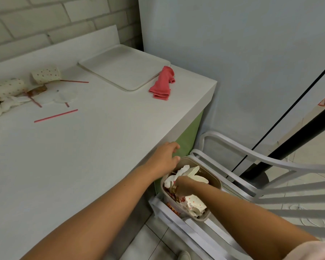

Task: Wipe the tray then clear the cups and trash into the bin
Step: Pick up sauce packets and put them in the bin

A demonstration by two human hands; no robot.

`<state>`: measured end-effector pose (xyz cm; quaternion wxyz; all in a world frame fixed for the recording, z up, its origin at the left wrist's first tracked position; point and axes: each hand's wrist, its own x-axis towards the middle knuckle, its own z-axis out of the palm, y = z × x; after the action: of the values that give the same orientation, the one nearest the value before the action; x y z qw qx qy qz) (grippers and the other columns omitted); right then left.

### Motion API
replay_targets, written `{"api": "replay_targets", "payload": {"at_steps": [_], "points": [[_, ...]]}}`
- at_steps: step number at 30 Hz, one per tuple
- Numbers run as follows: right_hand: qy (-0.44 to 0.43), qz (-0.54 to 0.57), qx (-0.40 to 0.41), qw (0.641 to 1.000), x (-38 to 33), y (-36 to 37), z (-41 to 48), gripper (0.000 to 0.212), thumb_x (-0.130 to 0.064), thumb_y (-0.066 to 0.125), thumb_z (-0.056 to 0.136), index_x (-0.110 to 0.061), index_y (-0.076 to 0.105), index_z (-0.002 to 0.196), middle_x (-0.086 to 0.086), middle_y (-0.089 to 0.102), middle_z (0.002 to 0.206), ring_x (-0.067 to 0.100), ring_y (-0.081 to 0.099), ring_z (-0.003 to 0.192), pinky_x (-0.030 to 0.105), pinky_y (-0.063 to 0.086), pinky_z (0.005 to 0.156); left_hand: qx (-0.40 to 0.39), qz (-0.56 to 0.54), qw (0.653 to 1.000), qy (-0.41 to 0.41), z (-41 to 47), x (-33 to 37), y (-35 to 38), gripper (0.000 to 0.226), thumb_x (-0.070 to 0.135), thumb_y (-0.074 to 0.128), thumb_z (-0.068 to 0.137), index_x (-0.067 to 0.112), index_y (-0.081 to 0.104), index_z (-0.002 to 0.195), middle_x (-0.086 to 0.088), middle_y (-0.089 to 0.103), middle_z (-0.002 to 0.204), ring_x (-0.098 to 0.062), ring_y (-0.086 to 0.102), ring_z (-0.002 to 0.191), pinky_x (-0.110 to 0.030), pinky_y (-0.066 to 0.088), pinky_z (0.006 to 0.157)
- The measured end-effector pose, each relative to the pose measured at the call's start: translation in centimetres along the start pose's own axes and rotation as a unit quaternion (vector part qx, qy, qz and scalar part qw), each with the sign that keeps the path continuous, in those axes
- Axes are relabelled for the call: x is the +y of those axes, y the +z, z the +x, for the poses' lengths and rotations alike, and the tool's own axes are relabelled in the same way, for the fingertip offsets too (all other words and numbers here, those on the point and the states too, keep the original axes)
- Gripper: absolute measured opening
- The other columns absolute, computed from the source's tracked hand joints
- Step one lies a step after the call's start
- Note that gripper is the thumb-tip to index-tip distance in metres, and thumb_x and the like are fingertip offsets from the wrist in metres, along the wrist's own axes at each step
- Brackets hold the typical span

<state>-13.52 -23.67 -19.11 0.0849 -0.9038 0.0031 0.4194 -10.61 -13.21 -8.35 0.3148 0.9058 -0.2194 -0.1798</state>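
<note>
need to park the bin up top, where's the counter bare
Bare counter runs along the near side, between the loose straw and the left hand. The tray is bare too. Crowded at far left: cups and lids.

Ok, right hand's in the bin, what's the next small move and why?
Probably draw the right hand out of the bin and back toward the dotted cups: they and the red straws lie on the counter, uncleared.

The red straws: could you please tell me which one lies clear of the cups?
The long straw nearest the person, alone on bare counter; the others lie among the cups and lids.
</note>
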Motion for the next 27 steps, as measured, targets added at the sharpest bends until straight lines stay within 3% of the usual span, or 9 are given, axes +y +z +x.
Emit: {"api": "replay_targets", "payload": {"at_steps": [3, 9, 11, 12, 14, 16, 18, 22, 27], "points": [[-0.005, 0.009, 0.005, 1.0, 0.3, -2.5, -1.4, 0.046, -0.017, 0.061, 0.088, 0.003, 0.052, 0.129, 0.016, 0.062, 0.122, 0.027, 0.058, 0.114, 0.03, 0.046, 0.093, 0.026, -0.017, 0.999, 0.019, -0.2, 0.1, -1.2, 0.036, 0.014, 0.053, 0.093, 0.012, 0.049, 0.129, -0.005, 0.053, 0.126, -0.015, 0.051, 0.112, -0.022, 0.038, 0.095], [0.014, 0.074, -0.112, 0.991, -0.7, -7.5, -3.9, 0.042, -0.018, 0.052, 0.095, 0.004, 0.048, 0.131, 0.022, 0.063, 0.12, 0.031, 0.066, 0.106, 0.03, 0.054, 0.078, 0.103, -0.053, 0.992, 0.049, -0.9, -0.3, -4.2, 0.024, 0.01, 0.05, 0.094, 0.01, 0.058, 0.117, -0.002, 0.059, 0.107, -0.008, 0.052, 0.087, -0.009, 0.038, 0.073], [0.017, 0.047, -0.141, 0.989, -2.0, -9.6, -5.1, 0.042, -0.021, 0.049, 0.097, 0.001, 0.047, 0.133, 0.022, 0.063, 0.121, 0.033, 0.065, 0.106, 0.03, 0.052, 0.075, 0.135, -0.047, 0.988, 0.054, -1.3, -0.9, -5.7, 0.022, 0.011, 0.048, 0.094, 0.01, 0.061, 0.113, 0.003, 0.057, 0.099, -0.006, 0.052, 0.08, -0.005, 0.037, 0.065], [0.011, 0.029, -0.145, 0.989, -2.8, -11.0, -6.0, 0.042, -0.024, 0.049, 0.097, 0.0, 0.048, 0.132, 0.021, 0.064, 0.118, 0.031, 0.067, 0.101, 0.028, 0.051, 0.073, 0.15, -0.044, 0.986, 0.052, -1.5, -1.3, -6.5, 0.021, 0.011, 0.048, 0.094, 0.011, 0.061, 0.111, 0.005, 0.056, 0.096, -0.003, 0.051, 0.075, -0.003, 0.038, 0.063], [0.001, 0.004, -0.142, 0.99, -4.7, -13.5, -7.6, 0.044, -0.029, 0.051, 0.096, 0.001, 0.051, 0.128, 0.018, 0.07, 0.103, 0.02, 0.07, 0.07, 0.022, 0.048, 0.059, 0.173, -0.037, 0.983, 0.041, -1.8, -2.4, -7.9, 0.02, 0.011, 0.048, 0.094, 0.01, 0.062, 0.108, 0.007, 0.054, 0.094, -0.001, 0.048, 0.069, -0.002, 0.038, 0.06], [-0.008, -0.014, -0.139, 0.99, -6.8, -15.7, -9.0, 0.042, -0.03, 0.053, 0.095, 0.002, 0.055, 0.122, 0.011, 0.071, 0.077, 0.011, 0.057, 0.04, 0.014, 0.037, 0.04, 0.19, -0.022, 0.981, 0.033, -2.3, -3.7, -9.4, 0.019, 0.011, 0.049, 0.093, 0.01, 0.063, 0.106, 0.006, 0.052, 0.094, -0.001, 0.047, 0.069, -0.003, 0.037, 0.06], [-0.021, -0.03, -0.12, 0.992, -9.1, -17.4, -10.0, 0.031, -0.03, 0.055, 0.094, -0.005, 0.059, 0.111, 0.007, 0.069, 0.064, 0.01, 0.051, 0.035, 0.013, 0.03, 0.035, 0.203, -0.011, 0.979, 0.015, -2.8, -5.2, -10.7, 0.018, 0.012, 0.05, 0.093, 0.011, 0.063, 0.106, 0.005, 0.05, 0.094, -0.004, 0.046, 0.072, -0.007, 0.035, 0.061], [-0.076, -0.047, -0.036, 0.995, -14.2, -19.4, -10.9, 0.017, -0.028, 0.056, 0.092, -0.013, 0.062, 0.091, 0.007, 0.065, 0.066, 0.011, 0.046, 0.043, 0.018, 0.03, 0.04, 0.233, 0.001, 0.972, -0.036, -4.2, -8.6, -13.8, 0.016, 0.012, 0.053, 0.092, 0.01, 0.063, 0.104, 0.003, 0.047, 0.097, -0.01, 0.047, 0.08, -0.017, 0.035, 0.073], [-0.157, 0.004, 0.111, 0.981, -20.0, -19.8, -8.7, 0.023, -0.019, 0.056, 0.09, -0.005, 0.066, 0.106, 0.004, 0.06, 0.074, 0.013, 0.054, 0.059, 0.018, 0.044, 0.052, 0.263, 0.011, 0.961, -0.088, -6.7, -13.8, -17.8, 0.016, 0.012, 0.053, 0.092, 0.009, 0.062, 0.105, 0.0, 0.046, 0.099, -0.013, 0.046, 0.082, -0.019, 0.034, 0.075]]}}
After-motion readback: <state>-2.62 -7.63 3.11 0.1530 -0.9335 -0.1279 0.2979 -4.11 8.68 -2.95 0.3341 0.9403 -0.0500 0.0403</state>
